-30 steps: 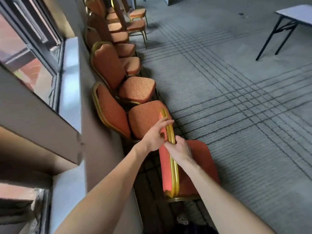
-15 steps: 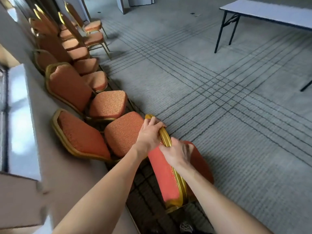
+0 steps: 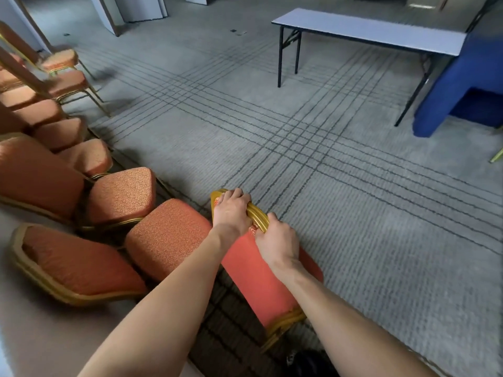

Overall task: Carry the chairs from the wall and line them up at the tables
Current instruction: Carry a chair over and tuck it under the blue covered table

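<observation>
Grey ribbed carpet [image 3: 353, 213], dark crossing lines — a long white desk [image 3: 367, 31] beyond.
Your left hand [image 3: 231, 210] and right hand [image 3: 277, 243] both grip the chair [image 3: 255, 276] — gold-edged back, orange weave.

A grey carpet [image 3: 353, 213] covers the floor, ruled with bands of thin dark lines [image 3: 296, 148] that cross one another near the middle of the room. Along its near edge runs a darker patterned border strip [image 3: 226, 322], and beside that a pale beige ledge [image 3: 40, 336] fills the lower left corner. A row of orange chairs [image 3: 119, 194] with gold frames stands along the left side. Across the room is a white-topped folding table [image 3: 367, 31] on black legs, its far end just beside a blue upholstered block [image 3: 457, 91]. White panels [image 3: 141, 8] stand at the far end, with a small floor plate [image 3: 236, 31] set in the carpet nearby. The light is soft and even.
</observation>
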{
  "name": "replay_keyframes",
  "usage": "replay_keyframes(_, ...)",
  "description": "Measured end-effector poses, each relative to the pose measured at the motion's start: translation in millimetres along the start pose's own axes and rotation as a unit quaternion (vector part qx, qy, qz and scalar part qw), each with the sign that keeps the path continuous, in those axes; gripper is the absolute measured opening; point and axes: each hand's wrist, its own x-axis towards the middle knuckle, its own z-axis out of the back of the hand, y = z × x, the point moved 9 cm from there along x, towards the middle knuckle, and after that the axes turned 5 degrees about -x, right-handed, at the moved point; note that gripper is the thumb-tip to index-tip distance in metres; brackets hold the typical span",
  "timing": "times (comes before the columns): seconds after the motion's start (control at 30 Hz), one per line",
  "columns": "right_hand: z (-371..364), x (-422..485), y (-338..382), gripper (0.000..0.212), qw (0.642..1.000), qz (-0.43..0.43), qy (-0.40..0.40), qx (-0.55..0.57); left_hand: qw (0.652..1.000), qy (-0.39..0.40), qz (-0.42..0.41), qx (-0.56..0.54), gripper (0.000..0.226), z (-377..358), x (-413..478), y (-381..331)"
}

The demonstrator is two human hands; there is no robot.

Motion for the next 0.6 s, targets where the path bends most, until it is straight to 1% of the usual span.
replay_keyframes(0.17,4.5,34.8,5.4,0.028,1.000,0.027,-0.007,-0.005,0.999,-0.008,0.031,-0.014,0.028,7.1,26.0,3.2)
replay_keyframes(0.3,7.2,63.8,16.1,0.024,0.996,0.086,0.004,-0.004,0.996,-0.021,0.080,-0.014,0.023,11.7,39.0,20.2)
replay_keyframes(0.4,12.3,83.5,23.5,0.022,0.989,0.141,0.000,-0.034,0.993,-0.025,0.114,-0.017,0.022,12.3,45.1,29.4)
replay_keyframes(0.5,19.8,101.7,24.9,0.019,0.978,0.194,-0.024,-0.074,0.990,-0.022,0.138,-0.036,0.026,12.5,53.6,30.8)
replay_keyframes(0.6,27.8,120.0,16.9,0.020,0.967,0.225,-0.045,-0.108,0.989,-0.023,0.141,-0.033,0.034,10.8,63.6,20.6)
